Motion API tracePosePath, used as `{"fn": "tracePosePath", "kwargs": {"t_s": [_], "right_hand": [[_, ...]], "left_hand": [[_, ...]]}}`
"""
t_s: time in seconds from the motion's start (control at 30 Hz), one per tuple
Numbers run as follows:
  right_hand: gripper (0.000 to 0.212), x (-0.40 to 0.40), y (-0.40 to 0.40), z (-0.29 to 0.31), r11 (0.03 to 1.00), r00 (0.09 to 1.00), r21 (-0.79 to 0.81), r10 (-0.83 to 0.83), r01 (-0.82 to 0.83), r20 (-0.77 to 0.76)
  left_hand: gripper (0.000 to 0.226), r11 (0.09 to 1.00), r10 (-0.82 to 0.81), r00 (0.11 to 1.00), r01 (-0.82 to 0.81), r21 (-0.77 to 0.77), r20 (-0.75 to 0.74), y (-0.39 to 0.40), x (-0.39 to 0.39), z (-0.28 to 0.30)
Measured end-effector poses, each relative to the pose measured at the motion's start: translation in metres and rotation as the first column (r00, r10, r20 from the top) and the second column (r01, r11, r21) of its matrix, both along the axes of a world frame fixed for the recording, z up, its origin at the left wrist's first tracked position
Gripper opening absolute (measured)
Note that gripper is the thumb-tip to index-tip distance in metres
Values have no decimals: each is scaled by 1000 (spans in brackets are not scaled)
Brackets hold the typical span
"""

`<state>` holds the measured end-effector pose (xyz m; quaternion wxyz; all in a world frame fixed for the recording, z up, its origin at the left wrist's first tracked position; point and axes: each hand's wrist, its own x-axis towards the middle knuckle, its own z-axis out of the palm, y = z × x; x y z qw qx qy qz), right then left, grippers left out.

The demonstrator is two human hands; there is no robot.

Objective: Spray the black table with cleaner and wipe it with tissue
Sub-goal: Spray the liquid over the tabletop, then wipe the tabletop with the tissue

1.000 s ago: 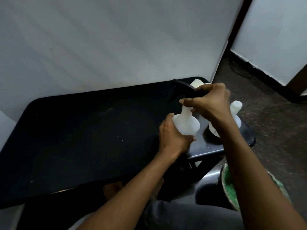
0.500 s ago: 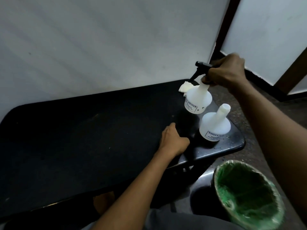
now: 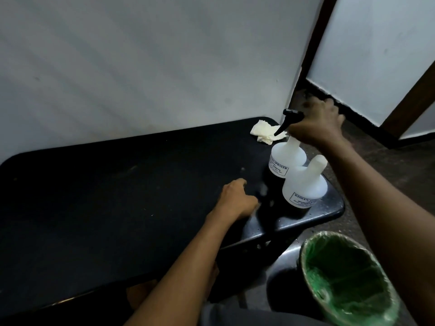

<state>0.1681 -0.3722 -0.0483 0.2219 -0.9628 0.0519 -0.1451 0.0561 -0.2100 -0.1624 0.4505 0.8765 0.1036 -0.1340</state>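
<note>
A white spray bottle (image 3: pixel 282 161) with a black trigger head stands at the right end of the black table (image 3: pixel 117 196). My right hand (image 3: pixel 315 124) covers the rear of the trigger head, and its fingers look partly spread and blurred. Just in front stands a second white bottle (image 3: pixel 303 187) with no sprayer on its neck. A crumpled tissue (image 3: pixel 264 131) lies at the far right corner, behind the bottles. My left hand (image 3: pixel 235 200) rests on the table left of the bottles, fingers curled, holding nothing.
A white wall runs along the table's far edge. A bin lined with a green bag (image 3: pixel 346 276) stands on the floor under the table's right corner. A dark door frame (image 3: pixel 313 43) and skirting lie to the right.
My right hand carried the spray bottle from in front of me to the table's right end and set it down. My left hand let go of its base and dropped onto the table.
</note>
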Motion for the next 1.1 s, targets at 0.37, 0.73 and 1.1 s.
{"fn": "tracePosePath", "kwargs": {"t_s": [0.37,0.73,1.1], "right_hand": [[25,-16,94,-87,897,925,-226,368,-380,-95],[47,76,99,-119,862,942,-456,67,-221,-330],[47,99,96,-120,837,931,-485,76,-255,-357]], "left_hand": [[42,854,303,943,-332,-401,-134,23,14,-4],[36,759,294,925,-378,-530,-239,30,18,1],[41,739,337,913,-407,-537,-229,29,19,-3]]}}
